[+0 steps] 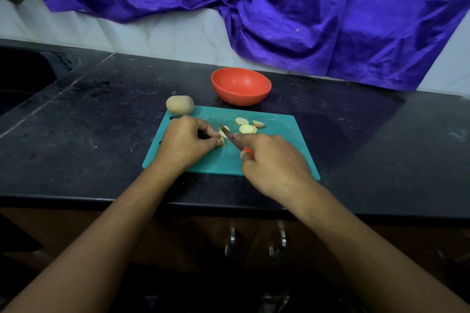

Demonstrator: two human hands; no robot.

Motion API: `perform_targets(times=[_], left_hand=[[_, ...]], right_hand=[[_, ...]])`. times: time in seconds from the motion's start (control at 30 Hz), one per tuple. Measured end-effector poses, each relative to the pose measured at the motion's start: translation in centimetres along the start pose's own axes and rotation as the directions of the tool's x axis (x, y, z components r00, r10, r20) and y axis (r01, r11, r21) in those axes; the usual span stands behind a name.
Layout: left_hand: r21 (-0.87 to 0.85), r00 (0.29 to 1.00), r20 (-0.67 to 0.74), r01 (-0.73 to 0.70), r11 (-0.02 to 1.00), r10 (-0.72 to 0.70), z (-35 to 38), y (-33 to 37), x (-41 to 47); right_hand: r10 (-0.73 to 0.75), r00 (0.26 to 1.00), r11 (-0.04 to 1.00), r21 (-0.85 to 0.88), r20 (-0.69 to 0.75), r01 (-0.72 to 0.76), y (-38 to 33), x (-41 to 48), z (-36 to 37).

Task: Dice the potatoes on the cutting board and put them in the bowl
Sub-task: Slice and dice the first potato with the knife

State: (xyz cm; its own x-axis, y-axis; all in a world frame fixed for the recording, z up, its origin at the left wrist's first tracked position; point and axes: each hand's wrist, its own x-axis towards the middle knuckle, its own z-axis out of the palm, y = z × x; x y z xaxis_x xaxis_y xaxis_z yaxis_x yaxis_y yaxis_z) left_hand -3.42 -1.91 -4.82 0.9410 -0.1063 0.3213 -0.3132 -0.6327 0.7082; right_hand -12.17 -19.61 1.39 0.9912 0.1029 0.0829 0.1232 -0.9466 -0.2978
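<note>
One slice (223, 141) mid-cut, frame centre
Left hand (183, 141) pinches it, right hand (274, 160) grips knife (234, 140); best cut clear of the pinch

On a teal board (274, 134), the left hand (181, 142) pinched a potato piece (223, 142) while the right hand (273, 160) held a knife (230, 136) against it. Slices (246, 126) lay beside; a whole potato (179, 105) and red bowl (241, 86) sat behind.

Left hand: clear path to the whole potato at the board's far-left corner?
Probably yes. The whole potato sits just beyond the left hand with nothing between them; the hand would first have to release the potato piece it pinches beside the knife.
</note>
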Motion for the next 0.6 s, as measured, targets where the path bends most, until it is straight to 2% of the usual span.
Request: perform_targets(times=[0.3,0.6], left_hand=[[-0.002,1.0,0.005,0.004,1.0,-0.004,-0.1,0.0,-0.1],[0.019,1.0,0.001,-0.021,1.0,0.021,-0.2,0.1,-0.1]], right_hand=[[-0.012,0.998,0.996,-0.093,0.055,0.017,-1.3,0.6,0.7],[-0.043,0.999,0.979,-0.2,0.008,0.043,-2.4,1.3,1.9]])
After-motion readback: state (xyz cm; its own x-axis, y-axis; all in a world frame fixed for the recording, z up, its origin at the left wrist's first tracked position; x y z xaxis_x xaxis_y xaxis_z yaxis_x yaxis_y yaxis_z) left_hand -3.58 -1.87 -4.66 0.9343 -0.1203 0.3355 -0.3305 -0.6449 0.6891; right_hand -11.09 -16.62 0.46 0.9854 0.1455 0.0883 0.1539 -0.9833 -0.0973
